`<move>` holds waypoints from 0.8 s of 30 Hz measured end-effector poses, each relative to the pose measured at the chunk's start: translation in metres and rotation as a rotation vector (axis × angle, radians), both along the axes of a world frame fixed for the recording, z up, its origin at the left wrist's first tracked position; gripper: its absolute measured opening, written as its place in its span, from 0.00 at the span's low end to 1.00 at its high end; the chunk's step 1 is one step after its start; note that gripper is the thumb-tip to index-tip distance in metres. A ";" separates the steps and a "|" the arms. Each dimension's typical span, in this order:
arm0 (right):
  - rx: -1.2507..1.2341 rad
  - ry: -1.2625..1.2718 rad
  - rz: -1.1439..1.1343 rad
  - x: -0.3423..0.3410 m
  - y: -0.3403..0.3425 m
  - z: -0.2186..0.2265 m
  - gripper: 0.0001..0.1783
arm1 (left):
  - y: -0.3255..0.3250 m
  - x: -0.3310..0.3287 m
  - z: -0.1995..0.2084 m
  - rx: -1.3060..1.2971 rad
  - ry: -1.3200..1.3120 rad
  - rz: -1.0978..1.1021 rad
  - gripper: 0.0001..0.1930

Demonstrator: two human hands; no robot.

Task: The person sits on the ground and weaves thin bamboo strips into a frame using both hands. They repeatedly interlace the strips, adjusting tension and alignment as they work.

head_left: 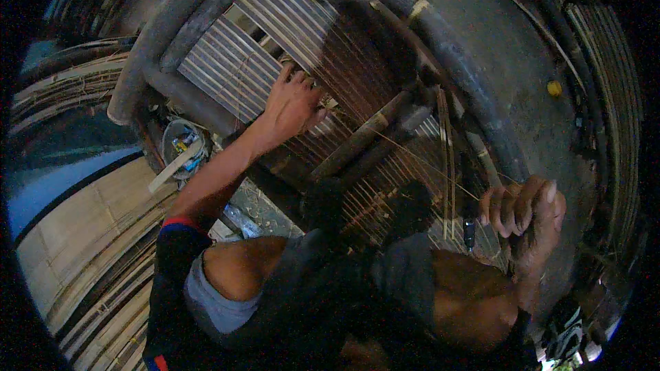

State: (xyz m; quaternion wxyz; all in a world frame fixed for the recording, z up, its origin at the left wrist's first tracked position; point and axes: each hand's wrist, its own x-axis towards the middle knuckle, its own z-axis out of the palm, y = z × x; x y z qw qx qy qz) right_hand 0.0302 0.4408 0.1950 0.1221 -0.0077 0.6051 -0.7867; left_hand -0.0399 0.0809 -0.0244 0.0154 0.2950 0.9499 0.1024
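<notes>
A bamboo frame (199, 38) of thick dark poles with rows of thin pale slats (227, 55) lies before me. My left hand (294, 102) rests on the slats beside a gap, its fingers curled down. What its fingertips hold is hidden. Off to the right, my right hand (526, 216) is raised, fingers closed on a thin strip (430, 170). That strip runs taut from the slats near the left hand to the right fist.
At left stands a round container (184, 141) of small things, with a flat bamboo piece (175, 168) across it. Curved bamboo strips (103, 261) are stacked at lower left. Long strips (605, 96) line the far right. A yellow round object (554, 88) lies on the floor.
</notes>
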 end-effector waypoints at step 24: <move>1.518 0.512 1.044 -0.024 0.020 -0.127 0.32 | 0.003 0.092 -0.010 0.532 -0.059 -0.004 0.13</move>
